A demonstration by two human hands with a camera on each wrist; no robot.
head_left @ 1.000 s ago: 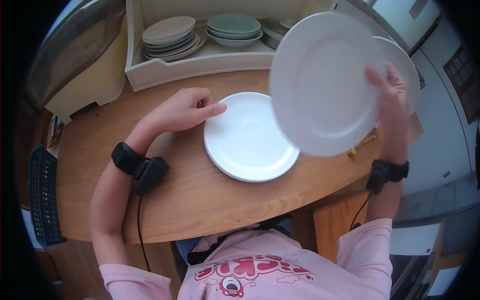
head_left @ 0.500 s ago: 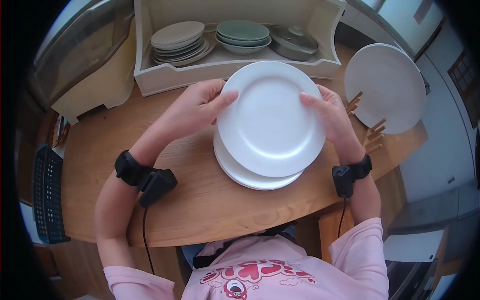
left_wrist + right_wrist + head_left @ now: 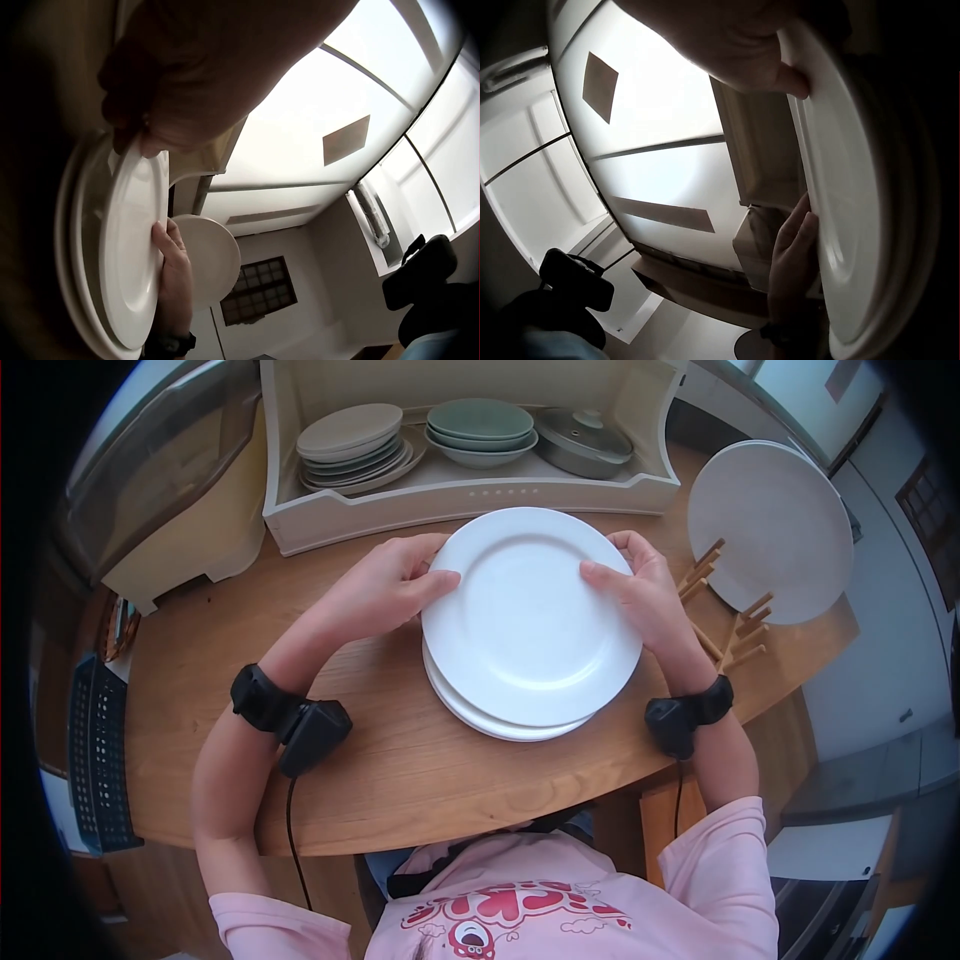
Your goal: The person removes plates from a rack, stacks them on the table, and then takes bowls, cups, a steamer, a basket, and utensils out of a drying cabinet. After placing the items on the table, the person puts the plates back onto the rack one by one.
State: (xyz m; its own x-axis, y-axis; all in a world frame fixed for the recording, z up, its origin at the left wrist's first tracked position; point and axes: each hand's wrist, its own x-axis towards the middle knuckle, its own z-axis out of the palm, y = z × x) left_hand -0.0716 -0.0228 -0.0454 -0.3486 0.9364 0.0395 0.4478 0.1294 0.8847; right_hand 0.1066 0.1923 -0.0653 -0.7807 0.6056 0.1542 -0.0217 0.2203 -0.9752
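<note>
Both hands grip a white plate [image 3: 530, 615] by its left and right edges, thumbs on the rim. The left hand [image 3: 395, 582] pinches the upper left rim and the right hand [image 3: 645, 592] the upper right. Under that plate lie other white plates [image 3: 480, 722], their edges showing at the lower left. In the left wrist view the held plate [image 3: 135, 247] is slightly tilted above the lower ones, with a gap between. The right wrist view shows the held plate [image 3: 840, 195] over the stack, the right thumb on its rim.
A cream shelf [image 3: 400, 510] behind holds stacked plates [image 3: 350, 432], green bowls [image 3: 480, 422] and a lidded pan [image 3: 587, 442]. At the right, large white plates [image 3: 770, 530] stand upright by a wooden rack [image 3: 740, 635]. A dark basket [image 3: 98, 755] is at the left edge.
The right hand has brought its plate from the right to above the stack, and the left hand has taken its other edge. Over the last half second, the plate has come down closer to the stack.
</note>
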